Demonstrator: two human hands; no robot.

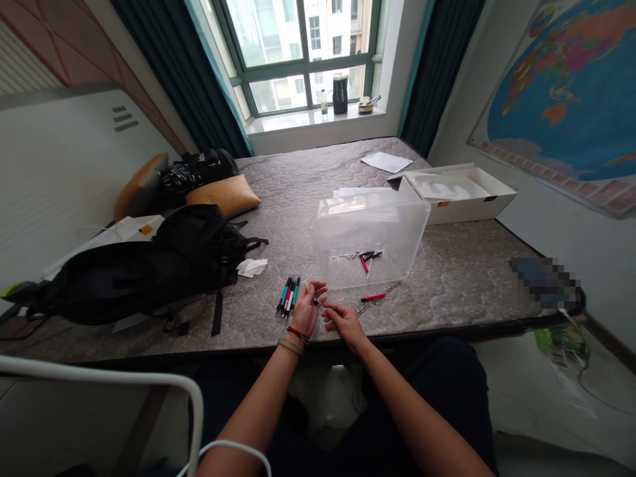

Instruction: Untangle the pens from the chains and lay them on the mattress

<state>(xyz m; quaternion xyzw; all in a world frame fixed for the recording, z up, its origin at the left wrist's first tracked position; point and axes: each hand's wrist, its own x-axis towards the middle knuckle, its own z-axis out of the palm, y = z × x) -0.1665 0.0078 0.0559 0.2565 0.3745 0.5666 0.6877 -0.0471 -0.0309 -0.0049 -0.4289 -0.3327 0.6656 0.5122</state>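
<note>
My left hand (307, 306) is palm up near the table's front edge, its fingers curled around a small dark piece, perhaps a pen part. Close beside it, my right hand (344, 323) has thumb and fingertips pinched together; whatever they hold is too small to name. Left of my hands lie several pens (288, 296) in teal, red and white, side by side. A red pen barrel (373, 297) rests to the right, in front of a clear plastic box (370, 222). Inside that box are several loose pen parts (366, 257), black, red and white.
A black backpack (144, 271) and a tan cushion (223, 195) occupy the left side. Crumpled tissue (252, 267) lies near the pens. At the back right are an open white box (462, 192) and paper sheets (386, 161). A blurred dark object (546, 283) sits far right.
</note>
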